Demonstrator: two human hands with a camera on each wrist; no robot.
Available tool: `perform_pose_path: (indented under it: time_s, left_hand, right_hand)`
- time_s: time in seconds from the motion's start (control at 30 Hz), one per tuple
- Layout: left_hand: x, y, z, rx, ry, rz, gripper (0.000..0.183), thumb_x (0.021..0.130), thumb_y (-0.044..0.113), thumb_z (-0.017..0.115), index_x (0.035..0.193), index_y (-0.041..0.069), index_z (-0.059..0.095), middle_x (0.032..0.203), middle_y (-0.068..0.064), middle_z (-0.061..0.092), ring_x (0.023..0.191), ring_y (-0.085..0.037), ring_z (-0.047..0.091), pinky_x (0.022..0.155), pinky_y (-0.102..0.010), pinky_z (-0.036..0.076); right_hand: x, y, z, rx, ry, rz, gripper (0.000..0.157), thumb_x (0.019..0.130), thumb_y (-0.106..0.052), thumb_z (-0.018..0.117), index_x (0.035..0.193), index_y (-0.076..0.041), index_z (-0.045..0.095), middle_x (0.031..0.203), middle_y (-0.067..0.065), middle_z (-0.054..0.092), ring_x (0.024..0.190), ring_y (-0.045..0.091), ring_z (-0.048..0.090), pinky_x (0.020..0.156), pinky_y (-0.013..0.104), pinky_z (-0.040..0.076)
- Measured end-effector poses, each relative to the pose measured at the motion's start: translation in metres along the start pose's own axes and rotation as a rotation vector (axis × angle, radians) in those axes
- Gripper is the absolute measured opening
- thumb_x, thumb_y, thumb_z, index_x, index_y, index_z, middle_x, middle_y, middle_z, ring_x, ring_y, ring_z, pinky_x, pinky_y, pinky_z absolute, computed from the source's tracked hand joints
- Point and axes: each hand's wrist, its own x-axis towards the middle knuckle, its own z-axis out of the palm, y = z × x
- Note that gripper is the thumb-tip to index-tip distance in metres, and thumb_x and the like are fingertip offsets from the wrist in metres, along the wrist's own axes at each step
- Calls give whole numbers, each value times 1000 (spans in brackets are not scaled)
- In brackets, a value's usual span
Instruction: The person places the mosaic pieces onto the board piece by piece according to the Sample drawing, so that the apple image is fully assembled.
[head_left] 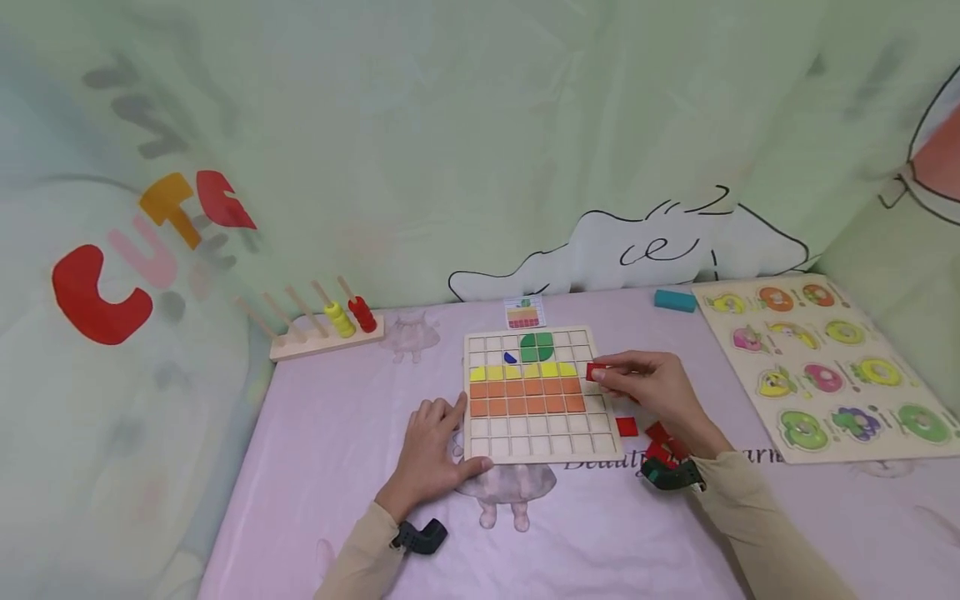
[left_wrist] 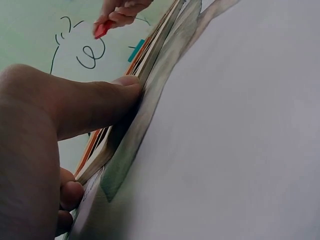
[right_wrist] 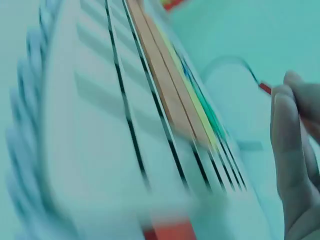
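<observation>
In the head view, the right hand (head_left: 651,385) pinches a red tile (head_left: 593,370) between thumb and fingertips at the right side of the pale, gridded board (head_left: 519,447); the left hand (head_left: 433,446) spreads, relaxed, around the board's near-left corner. The tile looks light, stiff and smooth, perhaps a little slippery, and is probably best taken by opposite edges. Orange squares (head_left: 525,406) and yellow rounded pieces (head_left: 513,372) fill rows of thin-ribbed cells; a loose red square (head_left: 627,427) lies just beside the board on the cloth-covered tabletop (head_left: 600,533). The left-wrist view shows the thumb against the board's wood-like edge, the tile well apart. The right-wrist view, blurred, shows the tile's slim edge protruding past the fingertips.
</observation>
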Motion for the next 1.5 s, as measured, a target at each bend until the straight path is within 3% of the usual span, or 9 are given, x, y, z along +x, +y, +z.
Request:
perform_pose_path:
  time_s: [0.23,0.37,0.6,0.8,0.9,1.03,1.17,1.27,1.5]
  left_hand:
    - [2,0,1,-15,-1,8,105,77,61,82,156,1,50,96,3,46,93,-15,34,85,-33,31]
    - [2,1,2,-27,-5,5,104,76,60,83,156,1,51,96,3,46,92,-15,34,85,-33,31]
    - [1,1,3,-21,4,22,102,77,59,83,155,1,52,96,3,46,92,-14,35,84,-32,30]
    - [1,1,2,-18,16,34,101,78,58,83,155,1,52,96,2,47,93,-15,36,84,-33,32]
    - [1,1,2,-17,19,34,101,78,59,83,155,1,52,96,1,47,94,-15,37,84,-34,32]
    - [1,1,1,-21,21,37,102,78,61,81,155,1,52,96,2,47,93,-15,37,84,-33,32]
    - [1,0,1,-22,24,39,103,78,63,80,156,1,51,94,2,45,92,-14,37,83,-32,30]
    - [1,-1,1,-23,27,39,103,78,62,80,156,1,51,93,3,44,92,-14,36,83,-32,30]
    - [2,-2,-1,-8,23,28,104,77,62,81,156,1,51,95,3,45,92,-15,37,83,-33,31]
  right_hand:
    - [1,-19,41,172,-124,40,47,96,-29,81,132,-1,73,122,14,76,100,13,75,90,20,58]
    - [3,-23,61,217,-163,25,43,96,-26,80,130,-1,74,121,14,75,102,20,76,90,24,59]
    - [2,-27,94,48,-198,-28,38,89,-29,87,121,-9,81,112,9,79,98,20,72,81,21,58]
    - [0,-35,116,11,-282,-77,37,82,-16,92,117,-8,81,102,8,80,82,17,76,73,24,60]
    - [2,-38,126,-36,-279,-115,36,81,-12,92,115,-7,82,98,6,80,79,14,76,72,23,59]
    - [2,-41,138,-187,-238,-214,31,79,-12,93,109,-9,84,88,-1,77,75,9,67,68,22,55]
    - [1,-44,145,-343,-211,-309,29,76,-16,96,103,-13,86,83,-5,72,76,9,57,66,24,47]
    - [0,-45,147,-400,-210,-338,31,75,-19,97,103,-14,86,85,-4,71,78,10,56,67,25,45]
    - [0,-49,147,-413,-196,-308,24,79,-16,94,101,-15,85,88,-6,71,80,10,59,72,28,47]
